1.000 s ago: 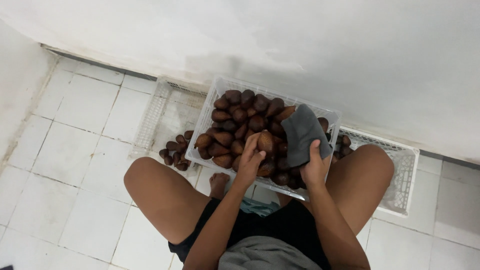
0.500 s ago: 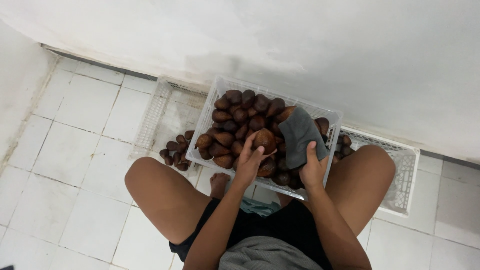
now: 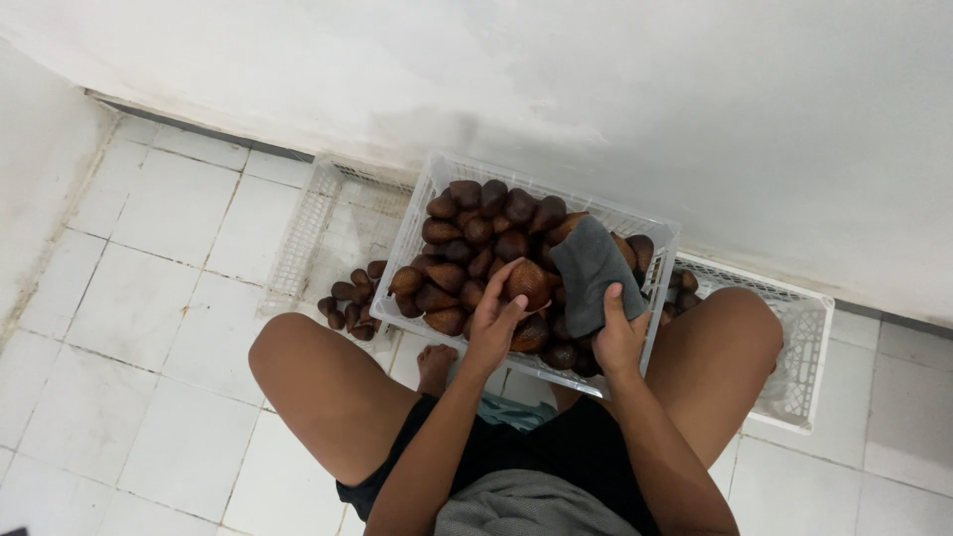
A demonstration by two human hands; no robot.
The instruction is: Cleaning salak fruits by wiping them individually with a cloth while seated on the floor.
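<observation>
Grey cloth (image 3: pixel 590 268) drawn nearer lifted fruit (image 3: pixel 528 282), white tiled floor (image 3: pixel 159 258)

White tiled floor (image 3: pixel 149 298) lower left; white plaster wall (image 3: pixel 596 69) across top; empty white plastic mesh crates upper-mid left (image 3: pixel 308 223) & right edge (image 3: pixel 804 337); loose brown scaly fruits (image 3: pixel 347 303) centre-left.

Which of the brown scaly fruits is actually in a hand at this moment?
The fruit at the pile's near middle, lifted in the left hand beside the grey cloth in the right hand; the others lie loose in the white crate.
</observation>
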